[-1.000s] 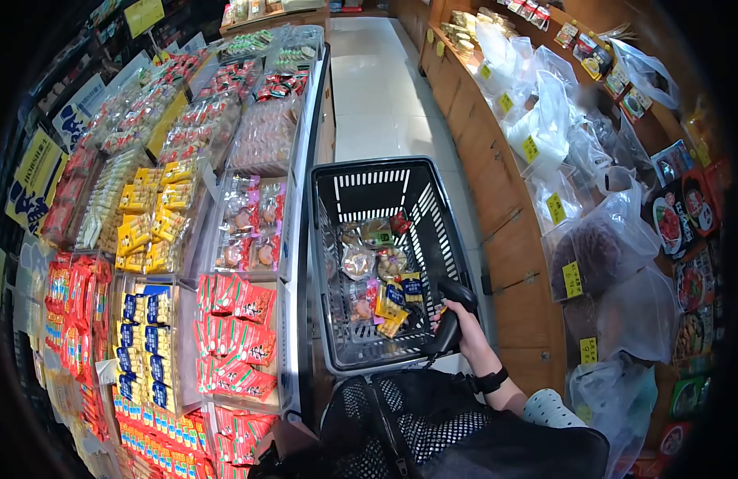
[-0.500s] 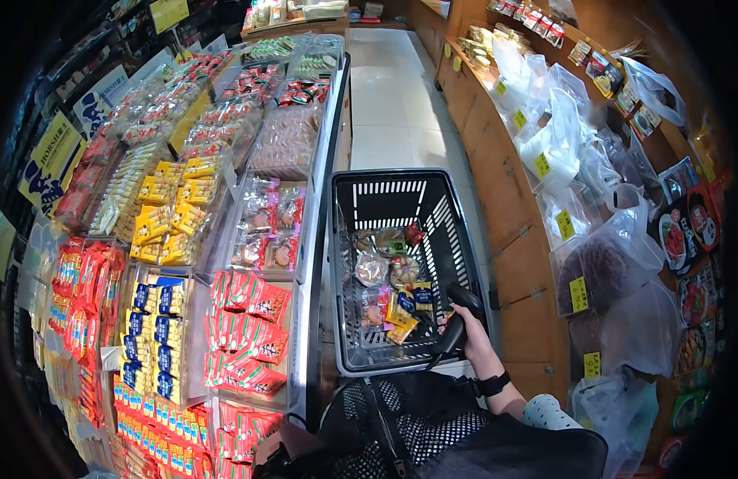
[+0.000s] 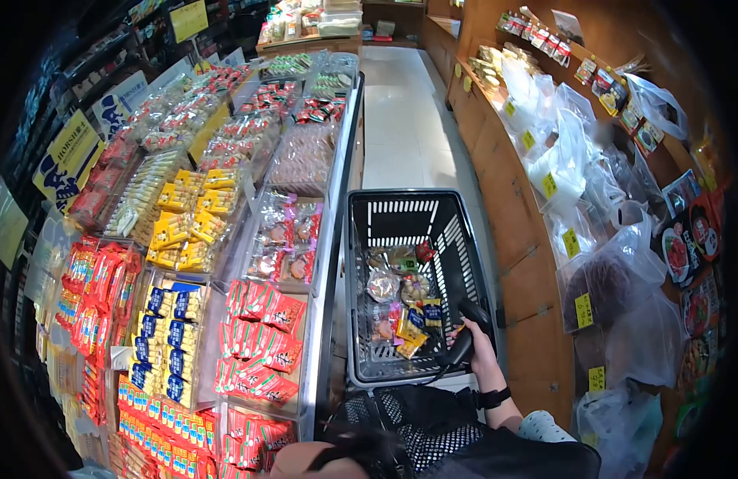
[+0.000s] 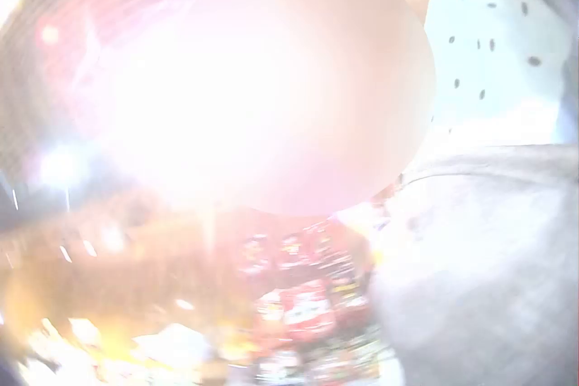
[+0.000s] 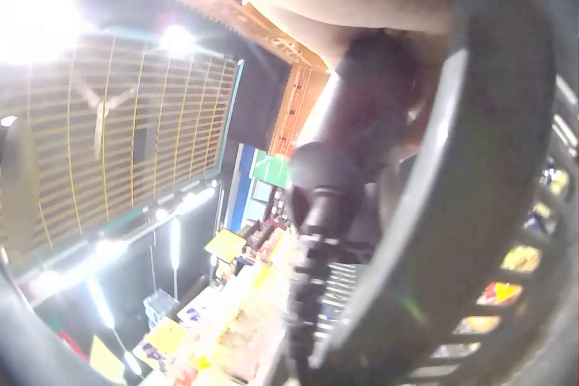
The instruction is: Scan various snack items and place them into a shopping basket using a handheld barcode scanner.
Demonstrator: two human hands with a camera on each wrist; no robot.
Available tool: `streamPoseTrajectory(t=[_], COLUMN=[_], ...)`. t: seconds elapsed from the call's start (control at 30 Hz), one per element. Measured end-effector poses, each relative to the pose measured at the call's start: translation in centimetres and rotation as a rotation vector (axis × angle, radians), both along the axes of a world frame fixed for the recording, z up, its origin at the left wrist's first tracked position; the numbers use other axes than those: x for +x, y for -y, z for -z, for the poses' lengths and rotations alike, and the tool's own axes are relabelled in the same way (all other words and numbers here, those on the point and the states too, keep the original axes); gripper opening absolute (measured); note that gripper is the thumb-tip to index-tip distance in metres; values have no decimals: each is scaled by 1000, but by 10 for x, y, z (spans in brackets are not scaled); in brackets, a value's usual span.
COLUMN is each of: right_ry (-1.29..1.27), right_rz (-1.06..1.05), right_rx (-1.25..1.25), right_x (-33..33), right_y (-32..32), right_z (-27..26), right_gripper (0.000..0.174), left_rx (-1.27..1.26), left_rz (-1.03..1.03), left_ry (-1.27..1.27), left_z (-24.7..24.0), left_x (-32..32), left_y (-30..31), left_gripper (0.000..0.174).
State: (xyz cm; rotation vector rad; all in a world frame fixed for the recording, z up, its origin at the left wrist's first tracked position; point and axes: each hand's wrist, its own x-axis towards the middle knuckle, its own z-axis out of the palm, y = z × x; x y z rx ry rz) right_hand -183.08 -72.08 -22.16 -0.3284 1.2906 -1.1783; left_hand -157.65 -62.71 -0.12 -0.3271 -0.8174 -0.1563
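Note:
My right hand [image 3: 482, 345] grips the black handle [image 3: 463, 345] of a shopping basket [image 3: 359, 263] at its near right side. Inside the basket lie several clear-wrapped packs, among them a round pack [image 3: 382, 285] and a yellow pack [image 3: 411, 329] with a blue label. In the right wrist view the handle [image 5: 357, 133] and the slotted basket wall [image 5: 488, 178] fill much of the picture. Part of my left hand [image 3: 299, 461] shows at the bottom edge of the head view, beside a dark strap; its fingers are hidden. The left wrist view is washed out.
On the left runs a counter of trays with packaged snacks, including red packs [image 3: 261, 351] and yellow packs [image 3: 185, 209]. On the right stands a wooden shelf [image 3: 505, 231] with plastic bags [image 3: 556, 160] and yellow price labels. A tiled aisle [image 3: 401, 120] leads ahead between them.
The basket and the counters have shifted rightward and slightly down in the head view. Part of my left hand has come up at the bottom edge. My right hand keeps its grip on the handle.

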Motion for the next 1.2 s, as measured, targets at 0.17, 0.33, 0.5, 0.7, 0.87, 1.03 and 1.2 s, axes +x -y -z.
streamPoseTrajectory(t=[0.17,0.33,0.5,0.7,0.87,1.03,1.2], right_ry=[-56,-32,-15,-151,-413,-264,-128], right_rz=[29,47,53,167,161,173,279], right_rx=[9,-1,-30,-178,-396,-411,-405], right_x=[6,8,8,-1,-34,-52,-62], right_y=[-9,-17,-6,-9,-9,7,6], right_z=[-2,-4,-10,-28,-18,-9,-5], right_gripper=[32,32,30,25,25,30,29], left_rx=[475,-52,-174,-253,843,1655,1620], left_rz=[1042,1346,1140,1106,1288,818,-150], left_ry=[453,146,250,291,539,1056,2139], left_z=[-30,-30,-46,-36,7,165,292], left_x=[-4,-19,-26,-42,-53,-107,-130], left_y=[18,-3,19,57,96,199,223], left_gripper=[65,47,47,51,37,32,38])
